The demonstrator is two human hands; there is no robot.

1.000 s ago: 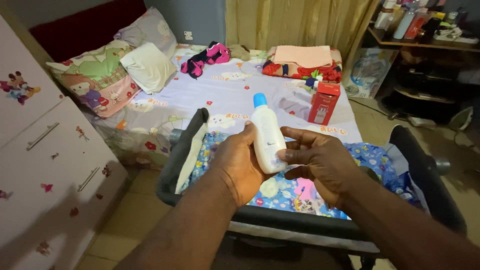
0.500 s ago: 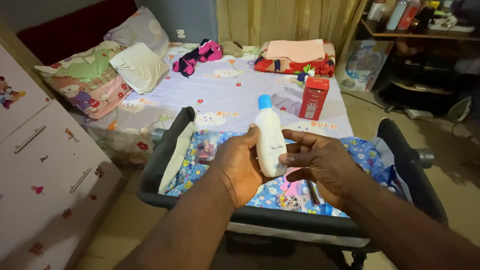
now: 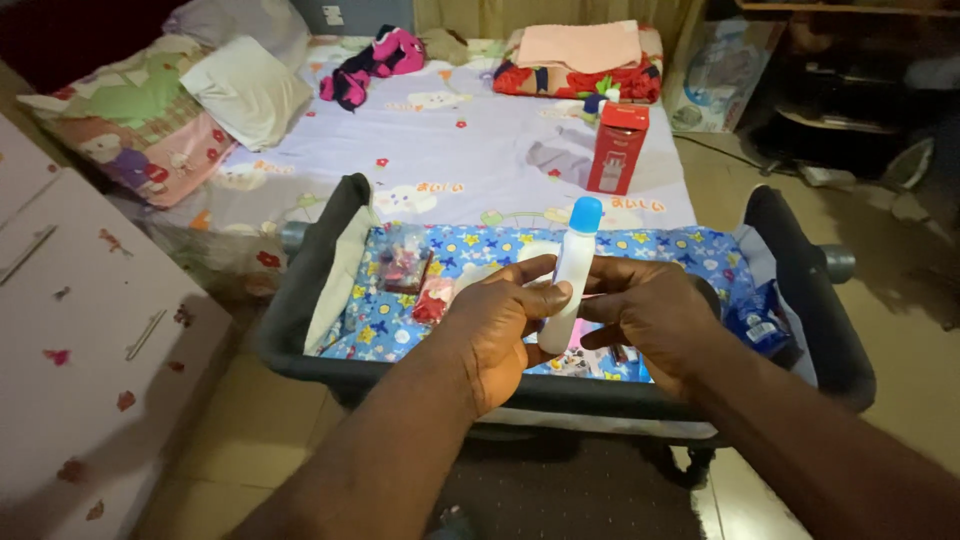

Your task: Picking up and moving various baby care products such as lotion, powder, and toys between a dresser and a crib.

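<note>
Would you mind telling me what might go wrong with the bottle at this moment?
Both hands, left hand and right hand, pinch the white bottle only near its lower half, so it might slip into the cot. Its blue cap looks closed, but a squeeze might spill onto the blue patterned bedding.

Dim indoor light is falling from above onto the bed sheet (image 3: 480, 150); the shelf corner (image 3: 850, 100) is sinking into shadow; forearms are darkening the floor; wide-angle distortion is bending the edges; slight softness throughout.

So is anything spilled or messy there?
Nothing spilled. Both hands hold the white bottle upright, its blue cap on. The only untidy thing is the pink and dark clothing, lying crumpled on the bed.
</note>
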